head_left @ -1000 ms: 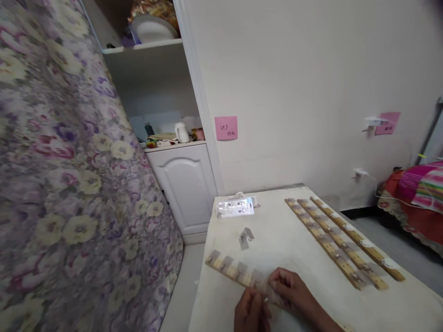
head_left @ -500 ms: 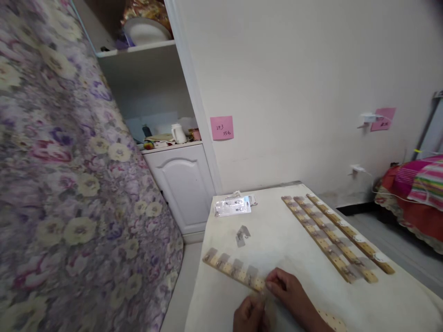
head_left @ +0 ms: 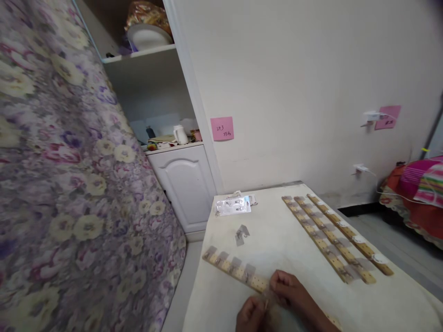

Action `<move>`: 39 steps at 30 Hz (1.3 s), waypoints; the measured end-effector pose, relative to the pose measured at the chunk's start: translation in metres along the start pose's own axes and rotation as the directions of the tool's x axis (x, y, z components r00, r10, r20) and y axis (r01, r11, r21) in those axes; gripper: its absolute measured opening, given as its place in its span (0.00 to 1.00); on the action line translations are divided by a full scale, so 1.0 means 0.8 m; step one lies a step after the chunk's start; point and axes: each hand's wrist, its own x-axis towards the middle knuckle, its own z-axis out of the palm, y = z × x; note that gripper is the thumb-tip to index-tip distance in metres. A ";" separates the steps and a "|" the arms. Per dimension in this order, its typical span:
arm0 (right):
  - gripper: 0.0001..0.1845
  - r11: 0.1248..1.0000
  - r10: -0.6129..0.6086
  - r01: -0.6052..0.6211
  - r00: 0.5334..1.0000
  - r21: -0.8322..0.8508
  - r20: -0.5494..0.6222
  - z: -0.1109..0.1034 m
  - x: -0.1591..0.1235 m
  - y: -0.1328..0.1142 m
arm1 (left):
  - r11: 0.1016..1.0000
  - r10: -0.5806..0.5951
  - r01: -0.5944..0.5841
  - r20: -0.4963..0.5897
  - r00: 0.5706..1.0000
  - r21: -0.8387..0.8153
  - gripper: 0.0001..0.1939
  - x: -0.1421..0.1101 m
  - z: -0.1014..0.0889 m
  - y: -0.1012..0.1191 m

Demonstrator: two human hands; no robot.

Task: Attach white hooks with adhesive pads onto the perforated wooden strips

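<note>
A short wooden strip with small holes (head_left: 226,266) lies slantwise on the table, several greyish clear cards with small metal pieces along it. At its near right end my right hand (head_left: 287,288) is closed, fingertips pinched together. Just below and to the left, my left hand (head_left: 252,313) is closed too, its fingers curled. Between the fingertips a small translucent piece shows blurred; its kind and which hand bears it I cannot make out. Loose clear cards with a small metal piece (head_left: 242,234) lie beyond the strip.
Three long wooden strips (head_left: 332,237) with cards lie at the right of the white-covered table (head_left: 277,230). Clear packaging with small metal pieces (head_left: 232,206) is at the back left. A floral curtain (head_left: 86,184) hangs left. Part of another holed strip shows under my right forearm.
My hands, at first over the strip's near end, are now just off it, still close together. The view has shifted slightly. Strips and loose cards lie as before.
</note>
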 end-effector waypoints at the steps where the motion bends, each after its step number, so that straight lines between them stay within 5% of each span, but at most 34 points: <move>1: 0.11 1.000 -0.007 0.007 1.000 0.008 -0.001 -0.001 -0.001 0.000 | 1.000 0.014 -0.014 -0.006 1.000 0.008 0.28 -0.002 0.001 0.001; 7: 0.10 1.000 -0.012 0.011 0.999 0.021 0.036 -0.006 -0.008 -0.001 | 0.999 0.012 -0.012 -0.005 1.000 0.038 0.27 -0.014 0.014 0.007; 14: 0.07 0.887 -0.150 0.098 0.985 -0.451 -0.082 -0.013 -0.014 -0.005 | 0.997 -0.004 0.014 -0.119 0.993 0.081 0.24 -0.008 0.015 -0.005; 20: 0.10 0.762 -0.195 0.071 0.973 -0.643 -0.123 -0.014 0.003 0.002 | 0.976 0.050 -0.003 -0.214 0.976 0.216 0.22 0.010 0.013 -0.009; 27: 0.10 0.721 -0.148 -0.004 0.976 -0.692 -0.161 -0.014 0.031 0.017 | 0.959 0.083 -0.004 -0.268 0.960 0.283 0.13 0.013 0.017 0.004; 39: 0.10 0.706 -0.107 -0.042 0.980 -0.707 -0.166 -0.015 0.035 0.019 | 0.933 -0.062 0.147 -0.257 0.964 0.327 0.11 0.019 0.022 0.012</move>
